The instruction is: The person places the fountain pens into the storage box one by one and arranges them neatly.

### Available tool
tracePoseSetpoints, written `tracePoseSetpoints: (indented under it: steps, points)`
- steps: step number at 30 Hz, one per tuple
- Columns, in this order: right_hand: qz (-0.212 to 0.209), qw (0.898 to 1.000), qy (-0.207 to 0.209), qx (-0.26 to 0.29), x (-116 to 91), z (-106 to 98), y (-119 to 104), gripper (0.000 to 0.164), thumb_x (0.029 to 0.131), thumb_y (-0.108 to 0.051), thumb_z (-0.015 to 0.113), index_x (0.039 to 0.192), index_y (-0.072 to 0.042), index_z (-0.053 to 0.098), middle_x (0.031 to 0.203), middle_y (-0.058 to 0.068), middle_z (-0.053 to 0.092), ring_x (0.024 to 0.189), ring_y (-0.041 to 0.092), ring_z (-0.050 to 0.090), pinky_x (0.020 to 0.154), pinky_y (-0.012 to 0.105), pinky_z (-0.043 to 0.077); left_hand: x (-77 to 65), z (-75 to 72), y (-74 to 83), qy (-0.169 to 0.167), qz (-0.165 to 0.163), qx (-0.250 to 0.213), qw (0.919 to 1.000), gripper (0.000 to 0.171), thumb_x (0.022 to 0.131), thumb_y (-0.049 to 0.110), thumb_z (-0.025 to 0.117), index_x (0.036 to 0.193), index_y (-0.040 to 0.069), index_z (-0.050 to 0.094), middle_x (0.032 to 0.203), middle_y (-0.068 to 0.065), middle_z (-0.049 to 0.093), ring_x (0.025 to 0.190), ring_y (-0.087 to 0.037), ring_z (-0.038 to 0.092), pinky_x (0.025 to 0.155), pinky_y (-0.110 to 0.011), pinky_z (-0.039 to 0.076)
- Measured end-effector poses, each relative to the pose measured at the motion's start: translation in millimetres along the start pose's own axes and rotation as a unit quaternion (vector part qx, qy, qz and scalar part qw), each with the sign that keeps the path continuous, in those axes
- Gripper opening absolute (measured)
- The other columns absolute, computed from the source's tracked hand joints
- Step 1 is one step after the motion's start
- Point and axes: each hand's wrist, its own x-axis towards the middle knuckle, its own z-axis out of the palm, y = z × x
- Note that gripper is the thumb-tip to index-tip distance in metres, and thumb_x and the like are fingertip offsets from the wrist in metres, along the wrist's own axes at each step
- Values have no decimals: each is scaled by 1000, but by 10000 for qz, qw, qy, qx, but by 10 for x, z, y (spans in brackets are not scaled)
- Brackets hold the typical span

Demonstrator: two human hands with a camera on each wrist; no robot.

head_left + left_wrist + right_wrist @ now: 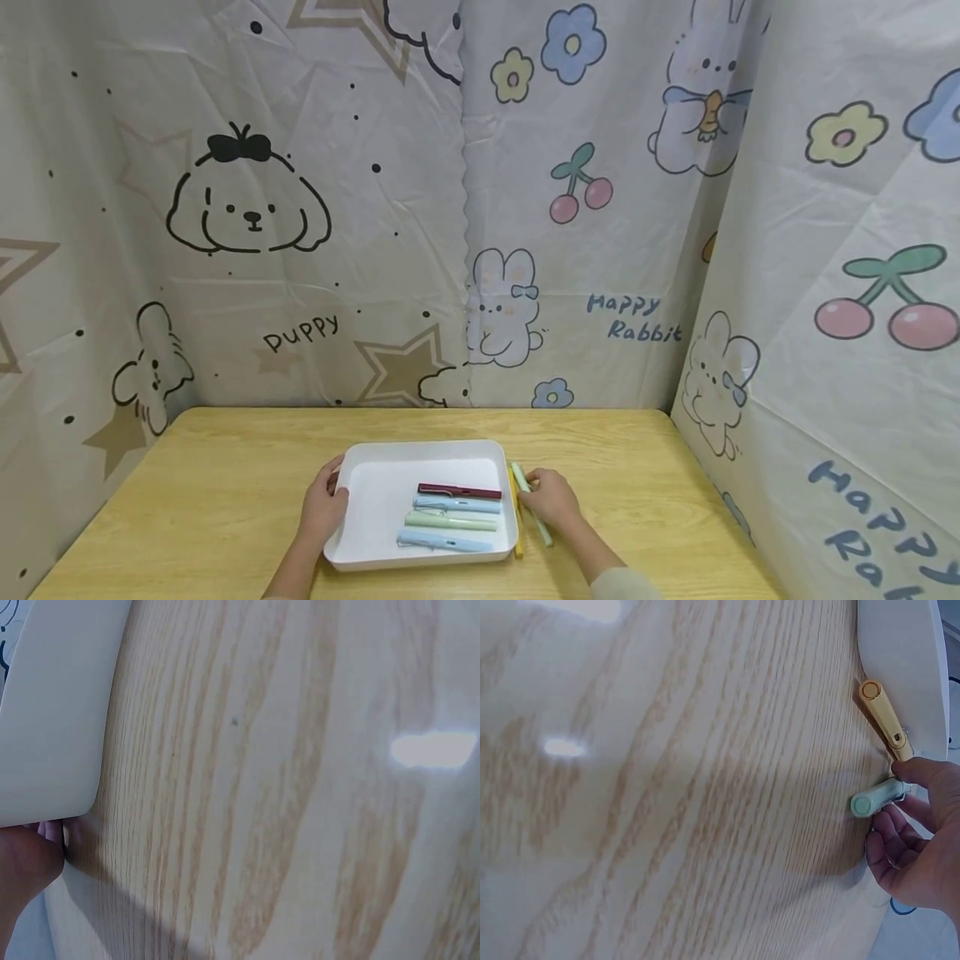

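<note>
A white tray (371,508) stands on the table, holding a dark red pen (459,492), two light blue pens, the upper blue pen (457,504) and the lower blue pen (450,542), and a pale green pen (453,522). My left hand (322,507) grips the tray's left side, thumb at the rim and fingers partly hidden. Just right of the tray, my right hand (553,500) pinches a second pale green pen (876,798) between thumb and fingers. A yellow pen (883,712) lies along the tray's right wall, beside the pinched pen.
The wooden table (225,492) has its back edge against a printed curtain (405,208), which also hangs at both sides. Bare wood shows left of the tray and right of my right hand.
</note>
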Motion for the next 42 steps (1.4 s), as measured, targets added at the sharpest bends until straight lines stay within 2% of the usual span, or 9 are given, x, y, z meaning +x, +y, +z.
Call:
tracePoseSetpoints:
  steps: [5, 9, 13, 22, 36, 42]
  points:
    - [-174, 9998, 108, -33, -8, -13, 24, 29, 76, -14, 66, 98, 5, 65, 73, 5, 62, 61, 13, 51, 54, 25, 41, -9, -7, 19, 14, 10, -9, 10000, 56, 89, -3, 37, 144, 1, 30, 131, -31, 45, 115, -39, 49, 96, -50, 45]
    - [-143, 9995, 196, -207, 5, -22, 34, 26, 75, -13, 66, 95, 3, 67, 75, 5, 64, 62, 13, 51, 53, 26, 40, -12, -2, 36, 57, 17, -46, 10000, 56, 88, -3, 37, 143, 1, 31, 131, -31, 46, 115, -39, 50, 95, -50, 46]
    - [34, 9994, 202, -297, 23, -35, 28, 26, 74, -13, 67, 97, 0, 68, 77, 4, 65, 63, 14, 51, 54, 26, 40, -1, 17, 36, 130, -3, -84, 9999, 56, 87, -3, 38, 143, 2, 33, 129, -29, 48, 113, -37, 51, 94, -47, 47]
    - [-65, 9991, 143, -392, 52, -115, 15, 29, 79, -12, 64, 105, 1, 66, 65, 1, 54, 54, 12, 45, 47, 24, 36, 1, -3, 42, 28, -79, -151, 9999, 55, 89, -3, 37, 144, 3, 31, 130, -30, 47, 114, -37, 49, 95, -48, 46]
    - [-421, 9974, 102, -575, 133, -244, -109, 30, 79, -15, 62, 105, -1, 66, 73, 4, 52, 62, 14, 45, 52, 24, 35, -15, -16, 57, 32, -138, -203, 9997, 55, 90, -2, 37, 144, 3, 30, 131, -29, 45, 116, -38, 48, 98, -49, 44]
    - [-353, 9974, 20, -625, 150, -295, -197, 33, 80, -15, 61, 109, -2, 66, 79, 5, 53, 66, 15, 46, 55, 25, 36, -23, -23, 58, 3, -187, -219, 9996, 55, 90, -3, 36, 145, 4, 30, 132, -29, 44, 116, -37, 47, 98, -48, 44]
